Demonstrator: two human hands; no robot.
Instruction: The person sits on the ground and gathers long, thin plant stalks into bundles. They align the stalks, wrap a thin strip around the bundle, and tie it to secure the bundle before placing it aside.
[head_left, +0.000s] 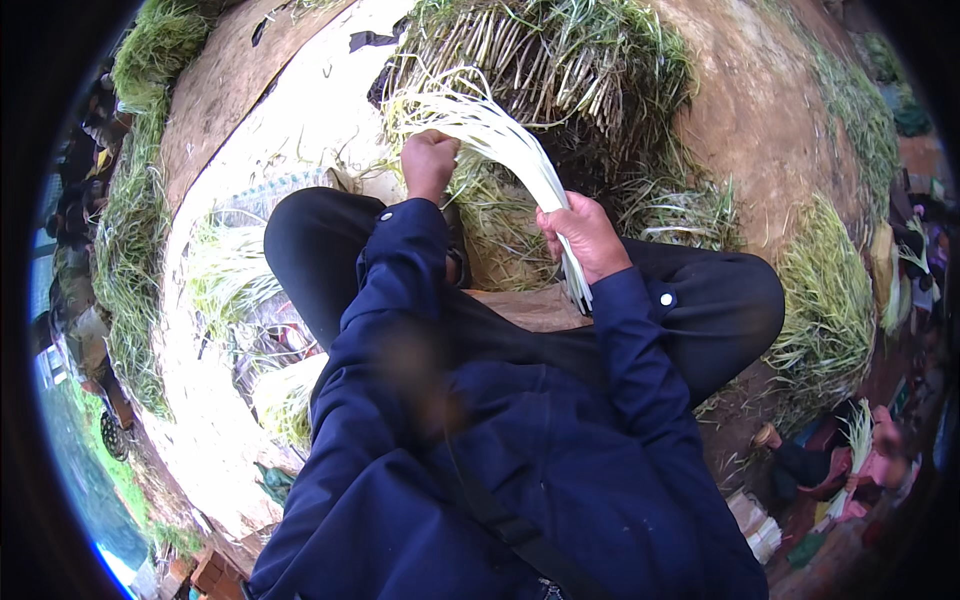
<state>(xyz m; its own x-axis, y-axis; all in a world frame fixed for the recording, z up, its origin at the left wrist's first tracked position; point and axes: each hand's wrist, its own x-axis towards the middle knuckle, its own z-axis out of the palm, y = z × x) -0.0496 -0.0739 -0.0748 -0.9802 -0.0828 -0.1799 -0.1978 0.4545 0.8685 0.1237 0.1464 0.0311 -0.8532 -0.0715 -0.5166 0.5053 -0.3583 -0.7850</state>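
My right hand (586, 234) grips a bundle of pale, long-leaved vegetable stalks (529, 154) near its white lower ends. The stalks rise from that fist and arch over to the left, their thin yellowish tips spreading loose. At the underside of those leaves, my left hand (430, 166) is closed, with its fingertips against some strands; what exactly it pinches is partly hidden. Just beyond the bundle lies a large heap of uncleaned stalks (555, 67), with brownish stems and green leaves. Loose trimmed leaves (502, 225) litter the ground between my bent knees.
Sorted pale bundles (232, 259) lie on sacking left of my knee, and another bundle (289, 397) sits nearer me. A leaf pile (821, 300) stands beyond my right knee. A long row of greens (131, 262) runs along the left. A person (840, 457) holds stalks at lower right.
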